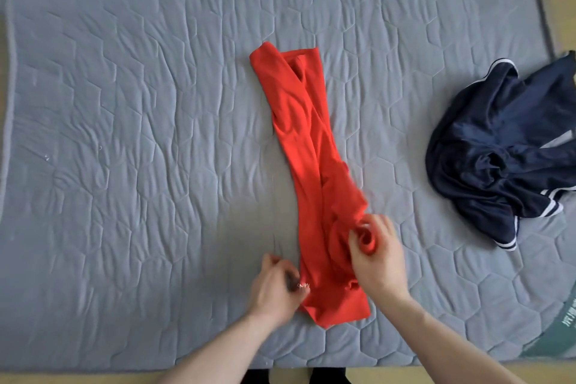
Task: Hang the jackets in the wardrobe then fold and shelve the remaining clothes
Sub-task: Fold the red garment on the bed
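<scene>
The right hand (pixel 375 254) had its grip clamped on a bunch of red cloth, thumb and fingers curled round a gathered fold near the right edge of the red garment (pixel 307 165). The left hand (pixel 276 285) pinched the near left edge of the same garment, its fingers curled in against the fabric just beside a small patch of white lettering too blurred to read. Both forearms were bare and reached in from the near side.

The red garment lay folded into a long narrow strip on the mattress (pixel 124 103), running from the near edge, between the two hands, away toward the middle of the bed and leaning slightly to the left at its far end. The far end showed an overlapped fold; the near end was flat and squared off. The part by the right hand looked smeared, so its exact shape there could not be told.

Well apart to the right, near the right edge of the mattress, a dark navy garment (pixel 498 159) lay in a crumpled heap, shiny, with white stripes along its hems. The mattress was grey, quilted in a hexagon pattern. At the near right corner sat a green and white label (pixel 558 324). Beyond the mattress edges a pale floor (pixel 565 9) showed.
</scene>
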Motion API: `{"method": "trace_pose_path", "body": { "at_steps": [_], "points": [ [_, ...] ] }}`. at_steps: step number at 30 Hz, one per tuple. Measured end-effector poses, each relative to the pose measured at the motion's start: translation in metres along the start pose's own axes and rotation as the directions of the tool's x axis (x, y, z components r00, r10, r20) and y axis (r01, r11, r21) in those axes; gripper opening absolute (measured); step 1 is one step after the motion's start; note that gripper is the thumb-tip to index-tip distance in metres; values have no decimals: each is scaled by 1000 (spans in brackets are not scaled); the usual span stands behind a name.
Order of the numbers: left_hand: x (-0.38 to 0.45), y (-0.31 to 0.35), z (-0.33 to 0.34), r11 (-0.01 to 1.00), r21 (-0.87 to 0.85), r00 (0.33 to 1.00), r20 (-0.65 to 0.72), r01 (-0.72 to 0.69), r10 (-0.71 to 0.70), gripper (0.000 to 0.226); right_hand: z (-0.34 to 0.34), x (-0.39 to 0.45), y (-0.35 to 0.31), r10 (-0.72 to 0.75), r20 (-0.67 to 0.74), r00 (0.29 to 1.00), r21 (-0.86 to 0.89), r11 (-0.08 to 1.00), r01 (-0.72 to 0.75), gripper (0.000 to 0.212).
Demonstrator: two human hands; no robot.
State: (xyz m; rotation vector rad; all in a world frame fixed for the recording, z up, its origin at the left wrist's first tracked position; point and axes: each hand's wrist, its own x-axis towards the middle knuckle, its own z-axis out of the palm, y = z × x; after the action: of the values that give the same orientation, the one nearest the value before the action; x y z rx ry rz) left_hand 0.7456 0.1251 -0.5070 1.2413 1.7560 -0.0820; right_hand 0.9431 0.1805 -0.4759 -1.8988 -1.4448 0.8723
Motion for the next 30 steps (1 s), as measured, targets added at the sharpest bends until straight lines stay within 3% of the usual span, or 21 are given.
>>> {"method": "trace_pose_path", "body": {
  "at_steps": [2,4,6,8,13,16,18,20,22,25,28,30],
  "points": [
    [14,-5,-21,999,-50,991,-133,5,-12,20,11,-9,-4,-34,286,958,-20,999,42,36],
    [29,-10,-43,997,-74,973,-228,14,-31,20,28,-15,-2,49,542,839,-144,989,36,44],
    [45,-15,-64,996,-76,968,-242,54,-71,21,44,-17,0,169,672,721,-286,957,42,56],
    [60,-19,-80,995,-66,979,-183,77,-88,20,53,-16,-1,230,678,698,-323,946,2,61],
    [75,-12,-87,984,-167,996,-60,53,-64,29,57,-11,-7,252,438,863,-171,966,-195,38],
    [76,4,-77,951,-301,998,-5,64,-68,32,47,-3,0,302,262,916,-151,951,-270,40],
    [75,12,-66,931,-355,996,55,88,-74,36,39,4,10,419,255,871,-218,903,-370,53],
    [72,17,-54,924,-359,990,92,135,-108,40,32,8,20,582,345,736,-237,813,-531,66],
    [67,19,-43,901,-383,978,115,205,-174,37,31,4,27,669,424,611,-218,730,-648,65],
    [59,18,-28,809,-483,942,181,335,-282,46,34,-9,34,690,426,586,-159,694,-702,48],
    [47,16,-16,716,-559,908,235,418,-347,51,39,-21,30,700,449,555,47,602,-797,23],
    [40,12,-7,748,-481,889,215,457,-405,61,42,-29,22,682,531,502,189,482,-856,18]
  ]
}}
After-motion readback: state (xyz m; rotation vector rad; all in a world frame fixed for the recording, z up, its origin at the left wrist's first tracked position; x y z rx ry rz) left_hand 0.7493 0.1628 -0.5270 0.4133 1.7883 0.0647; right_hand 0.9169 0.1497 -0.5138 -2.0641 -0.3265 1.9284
